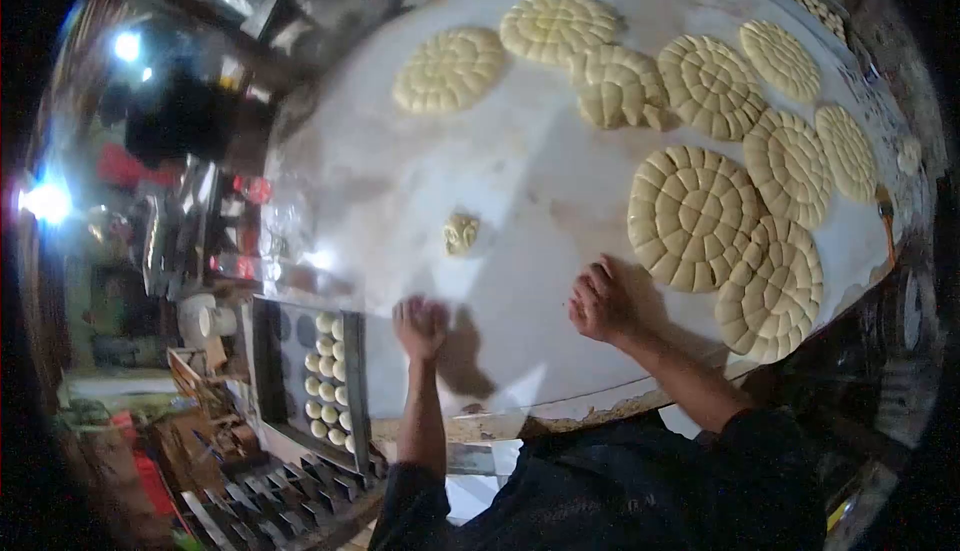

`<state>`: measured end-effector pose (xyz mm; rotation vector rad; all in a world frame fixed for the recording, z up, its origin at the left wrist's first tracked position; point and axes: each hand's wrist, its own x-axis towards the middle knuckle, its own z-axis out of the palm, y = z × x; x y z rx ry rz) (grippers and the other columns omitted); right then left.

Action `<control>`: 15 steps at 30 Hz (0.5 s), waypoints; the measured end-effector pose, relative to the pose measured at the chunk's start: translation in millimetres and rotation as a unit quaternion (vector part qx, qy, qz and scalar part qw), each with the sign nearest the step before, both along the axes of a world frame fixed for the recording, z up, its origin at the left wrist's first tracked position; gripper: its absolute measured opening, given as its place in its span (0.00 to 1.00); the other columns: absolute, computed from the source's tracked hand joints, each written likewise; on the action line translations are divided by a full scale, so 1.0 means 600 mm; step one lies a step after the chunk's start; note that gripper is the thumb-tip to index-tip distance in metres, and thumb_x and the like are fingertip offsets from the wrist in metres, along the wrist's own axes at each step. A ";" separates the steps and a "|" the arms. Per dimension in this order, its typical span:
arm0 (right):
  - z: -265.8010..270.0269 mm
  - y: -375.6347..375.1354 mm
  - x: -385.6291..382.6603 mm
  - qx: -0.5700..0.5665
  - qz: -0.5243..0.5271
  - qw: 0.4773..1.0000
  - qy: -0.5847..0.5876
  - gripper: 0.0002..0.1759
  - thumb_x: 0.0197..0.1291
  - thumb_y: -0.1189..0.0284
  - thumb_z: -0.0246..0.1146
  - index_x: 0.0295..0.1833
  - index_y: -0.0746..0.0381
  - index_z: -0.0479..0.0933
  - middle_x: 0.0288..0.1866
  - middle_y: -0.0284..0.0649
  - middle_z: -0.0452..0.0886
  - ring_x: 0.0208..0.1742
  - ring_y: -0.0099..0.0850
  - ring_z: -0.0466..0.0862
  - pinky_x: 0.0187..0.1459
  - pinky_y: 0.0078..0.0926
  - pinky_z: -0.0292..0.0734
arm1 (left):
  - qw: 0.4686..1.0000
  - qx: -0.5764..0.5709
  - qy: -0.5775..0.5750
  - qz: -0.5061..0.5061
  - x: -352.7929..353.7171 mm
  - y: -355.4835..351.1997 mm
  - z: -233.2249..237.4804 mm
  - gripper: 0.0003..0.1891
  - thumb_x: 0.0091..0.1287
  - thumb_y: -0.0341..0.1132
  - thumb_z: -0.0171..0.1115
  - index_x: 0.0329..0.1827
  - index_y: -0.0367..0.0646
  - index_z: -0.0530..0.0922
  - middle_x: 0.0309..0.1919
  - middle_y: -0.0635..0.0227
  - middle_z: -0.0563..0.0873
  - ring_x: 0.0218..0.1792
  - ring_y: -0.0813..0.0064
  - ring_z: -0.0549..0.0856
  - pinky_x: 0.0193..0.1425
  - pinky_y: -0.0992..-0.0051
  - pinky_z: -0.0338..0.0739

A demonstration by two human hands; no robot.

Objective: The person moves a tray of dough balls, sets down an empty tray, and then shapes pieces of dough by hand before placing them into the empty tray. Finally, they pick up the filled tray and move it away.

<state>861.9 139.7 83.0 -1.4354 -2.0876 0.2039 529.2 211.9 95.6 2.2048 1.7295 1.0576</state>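
Observation:
My left hand [420,327] is curled over the white tabletop near its front edge, close to the tray of dough balls. My right hand [601,301] is also closed, to the right and just in front of the large scored dough round [694,217]. Whatever lies under or inside either hand is hidden. A small lump of dough pieces [461,235] sits beyond my left hand. Several more flat rounds, cut into wedges and rings, cover the right and far side, among them a partly taken-apart round [618,87] and an overlapping round [770,291].
A dark tray [354,391] at the left holds rows of pale dough balls [327,376]. Clear bottles with red parts [235,267] lie at the table's left edge. A white cup [216,322] and metal racks [285,501] stand lower left. A brush-like tool [887,221] lies at the right edge.

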 end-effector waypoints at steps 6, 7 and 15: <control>-0.049 -0.084 -0.085 -0.059 0.061 0.996 -0.011 0.08 0.49 0.74 0.61 0.33 0.65 0.71 0.36 0.47 0.74 0.46 0.48 0.76 0.62 0.53 0.68 | 0.983 -0.157 -0.097 0.006 0.034 -0.111 -0.046 0.07 0.56 0.34 0.62 0.36 0.45 0.81 0.40 0.62 0.83 0.45 0.55 0.79 0.50 0.60 0.74; 0.004 -0.101 -0.056 -0.076 0.103 0.992 -0.011 0.08 0.48 0.73 0.61 0.33 0.65 0.72 0.35 0.47 0.75 0.45 0.48 0.77 0.60 0.51 0.70 | 0.990 -0.110 -0.030 -0.084 -0.003 -0.141 -0.062 0.08 0.62 0.32 0.56 0.41 0.44 0.81 0.42 0.61 0.83 0.45 0.58 0.79 0.52 0.63 0.74; -0.065 0.019 -0.056 0.040 -0.164 0.985 -0.019 0.05 0.51 0.78 0.57 0.35 0.65 0.71 0.38 0.48 0.72 0.46 0.48 0.71 0.50 0.47 0.66 | 1.000 -0.014 -0.013 0.006 -0.090 -0.054 -0.046 0.16 0.49 0.35 0.65 0.42 0.42 0.81 0.38 0.61 0.82 0.45 0.60 0.78 0.53 0.62 0.73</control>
